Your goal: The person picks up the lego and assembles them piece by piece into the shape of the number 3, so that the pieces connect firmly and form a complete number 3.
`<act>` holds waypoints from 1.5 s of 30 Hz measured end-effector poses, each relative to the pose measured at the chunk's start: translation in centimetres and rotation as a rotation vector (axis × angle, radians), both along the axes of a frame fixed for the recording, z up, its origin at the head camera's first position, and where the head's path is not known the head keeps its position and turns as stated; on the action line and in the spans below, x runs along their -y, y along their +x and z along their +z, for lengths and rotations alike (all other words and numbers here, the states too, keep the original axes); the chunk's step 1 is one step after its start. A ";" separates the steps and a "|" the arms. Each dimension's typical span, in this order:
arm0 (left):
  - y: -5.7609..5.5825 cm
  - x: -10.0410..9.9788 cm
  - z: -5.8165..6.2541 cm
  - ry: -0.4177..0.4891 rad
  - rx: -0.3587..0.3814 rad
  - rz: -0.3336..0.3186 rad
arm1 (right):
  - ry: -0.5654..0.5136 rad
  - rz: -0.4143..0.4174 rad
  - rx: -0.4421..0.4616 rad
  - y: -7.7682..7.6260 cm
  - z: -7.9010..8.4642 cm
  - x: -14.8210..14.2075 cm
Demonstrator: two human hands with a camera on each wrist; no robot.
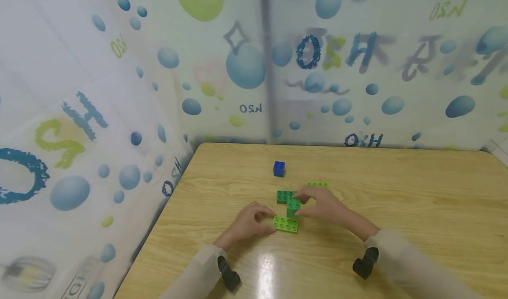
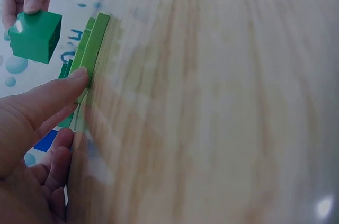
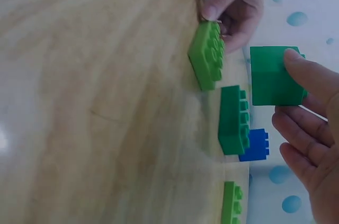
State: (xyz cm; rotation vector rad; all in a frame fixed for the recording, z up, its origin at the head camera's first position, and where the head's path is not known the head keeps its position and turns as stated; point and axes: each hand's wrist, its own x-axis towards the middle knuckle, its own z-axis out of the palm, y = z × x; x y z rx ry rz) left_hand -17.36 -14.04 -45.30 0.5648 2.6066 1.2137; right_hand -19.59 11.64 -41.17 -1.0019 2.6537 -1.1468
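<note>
On the wooden table [image 1: 397,193], nearest the person, the left hand [image 1: 248,223] rests with its fingers curled against the left end of a light green flat brick [image 1: 285,224]; in the left wrist view the thumb [image 2: 50,97] presses the brick's [image 2: 90,54] near edge, and in the right wrist view thumb and fingers pinch its far end [image 3: 207,61]. That brick lies flat on the table, studs up.

Just beyond it, at about 1 o'clock from the left hand, the right hand [image 1: 323,206] pinches a dark green square block [image 1: 293,207] between thumb and fingers. The right wrist view shows the block [image 3: 275,75] held off the table, the thumb [image 3: 312,73] lying across its face and the other fingers loosely curved below. The left wrist view shows the same block [image 2: 34,36] gripped from above by fingertips.

At 11 o'clock from that block a dark green brick [image 1: 284,196] sits on the table, touching or just beside the held block. Behind the right hand, at 12 o'clock, a light green long brick [image 1: 317,185] lies flat. Farther off, at 11 o'clock, a blue cube brick [image 1: 279,168] stands alone, well apart from the hands. A bubble-patterned curtain [image 1: 119,91] encloses the table's far and left edges.
</note>
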 end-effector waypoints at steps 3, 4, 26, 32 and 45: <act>0.0 0.0 0.0 -0.006 0.000 0.000 | 0.005 0.006 0.013 0.8 -0.3 0.2; 0.0 0.0 0.0 -0.007 0.002 0.001 | 0.004 0.009 0.022 1.0 -0.4 0.2; -0.1 -0.1 0.1 -0.007 0.008 0.004 | 0.005 -0.001 -0.060 2.6 -2.1 0.7; 0.0 -0.2 0.1 -0.006 0.009 0.011 | 0.011 -0.008 -0.044 2.5 -2.2 0.9; 0.1 -0.2 0.2 -0.002 0.009 0.012 | 0.055 0.026 -0.019 2.1 -2.0 1.5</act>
